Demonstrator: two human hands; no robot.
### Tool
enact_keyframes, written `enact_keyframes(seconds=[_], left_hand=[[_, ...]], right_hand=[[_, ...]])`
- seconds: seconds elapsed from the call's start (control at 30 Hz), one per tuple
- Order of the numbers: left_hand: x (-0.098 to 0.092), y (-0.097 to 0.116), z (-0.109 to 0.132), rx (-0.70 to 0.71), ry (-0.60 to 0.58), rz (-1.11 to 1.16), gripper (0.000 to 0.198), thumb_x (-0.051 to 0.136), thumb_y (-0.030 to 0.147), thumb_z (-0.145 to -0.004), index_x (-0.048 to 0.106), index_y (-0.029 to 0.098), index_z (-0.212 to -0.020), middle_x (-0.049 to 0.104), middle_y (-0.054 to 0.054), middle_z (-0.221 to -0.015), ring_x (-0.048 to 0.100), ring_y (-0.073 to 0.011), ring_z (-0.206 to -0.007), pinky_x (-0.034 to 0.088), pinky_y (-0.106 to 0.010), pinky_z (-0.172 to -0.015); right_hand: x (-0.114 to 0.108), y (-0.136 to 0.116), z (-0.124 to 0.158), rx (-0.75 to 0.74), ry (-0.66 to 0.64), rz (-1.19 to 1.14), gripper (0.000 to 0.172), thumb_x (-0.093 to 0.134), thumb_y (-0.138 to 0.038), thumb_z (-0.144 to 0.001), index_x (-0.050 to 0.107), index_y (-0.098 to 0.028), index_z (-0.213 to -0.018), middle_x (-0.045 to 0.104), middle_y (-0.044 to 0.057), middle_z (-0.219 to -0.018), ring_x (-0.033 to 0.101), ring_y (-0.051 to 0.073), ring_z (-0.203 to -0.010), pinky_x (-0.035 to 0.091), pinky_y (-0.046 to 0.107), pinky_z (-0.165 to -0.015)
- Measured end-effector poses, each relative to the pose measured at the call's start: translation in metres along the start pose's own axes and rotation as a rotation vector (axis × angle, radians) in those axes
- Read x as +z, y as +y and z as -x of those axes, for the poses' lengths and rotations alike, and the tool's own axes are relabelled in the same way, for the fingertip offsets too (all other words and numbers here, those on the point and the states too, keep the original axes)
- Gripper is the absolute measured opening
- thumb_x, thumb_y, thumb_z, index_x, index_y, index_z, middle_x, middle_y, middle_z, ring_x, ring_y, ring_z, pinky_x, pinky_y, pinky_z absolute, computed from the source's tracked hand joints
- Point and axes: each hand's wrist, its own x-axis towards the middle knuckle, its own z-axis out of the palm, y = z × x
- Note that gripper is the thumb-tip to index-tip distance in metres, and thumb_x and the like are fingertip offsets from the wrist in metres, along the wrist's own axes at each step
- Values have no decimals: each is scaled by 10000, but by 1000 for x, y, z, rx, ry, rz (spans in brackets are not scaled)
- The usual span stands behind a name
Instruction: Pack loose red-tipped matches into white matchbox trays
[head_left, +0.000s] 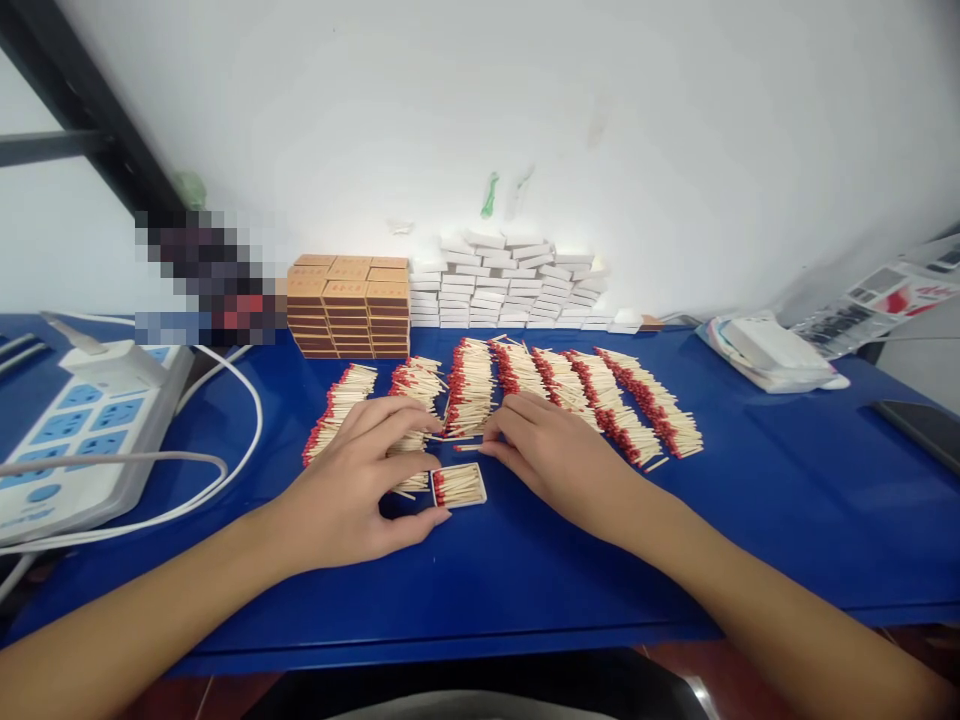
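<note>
A small white matchbox tray (460, 486) full of red-headed matches lies on the blue table. My left hand (367, 480) brackets its left end, thumb at the near corner and index finger at the far one, steadying it lightly; the other fingers stretch over the match piles. Just beyond the tray, my right hand (544, 440) pinches a single match (469, 448) between thumb and fingertips, its red head pointing left. Behind both hands, several rows of loose matches (471, 385) run away from me, partly covered by my fingers.
Brown matchboxes (349, 305) are stacked at the back left, beside a pile of white box trays (510, 285) against the wall. At left are a power strip (90, 430) and white cables. To the right lie a white packet (772, 350) and a dark phone-like object (922, 430).
</note>
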Motion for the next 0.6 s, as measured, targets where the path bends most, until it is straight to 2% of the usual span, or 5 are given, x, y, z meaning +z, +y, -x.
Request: enact_keyframes(seconds=[0.17, 0.3, 0.43, 0.6], left_hand=[[0, -1, 1, -28, -3, -13, 204, 787, 358, -908, 758, 219, -1055, 668, -115, -1366, 549, -333, -1372, 465, -537, -1154], [1, -2, 0, -27, -8, -10, 205, 775, 362, -920, 758, 216, -1063, 665, -114, -1377, 545, -326, -1376, 460, -532, -1159], [1, -2, 0, -20, -9, -9, 203, 775, 363, -924, 755, 223, -1069, 669, -111, -1375, 547, -324, -1371, 457, -534, -1159], [0, 0, 1, -9, -2, -3, 200, 777, 352, -922, 748, 225, -1074, 668, -106, -1381, 548, -317, -1371, 459, -523, -1166]], right_hand=[[-8, -12, 5, -83, 25, -94, 97, 632, -200, -1055, 658, -167, -967, 697, 75, -972, 645, 209, -876, 501, 333, -745], [-3, -21, 6, -163, 13, -55, 132, 616, -155, -1048, 662, -155, -924, 694, 75, -911, 630, 204, -826, 498, 332, -737], [-1, -21, 6, -150, -3, -100, 121, 640, -152, -1031, 655, -162, -912, 682, 61, -904, 614, 194, -804, 483, 325, -727], [-2, -19, 8, -131, 2, -232, 64, 636, -139, -1027, 662, -172, -978, 685, 48, -954, 628, 191, -871, 475, 316, -775]])
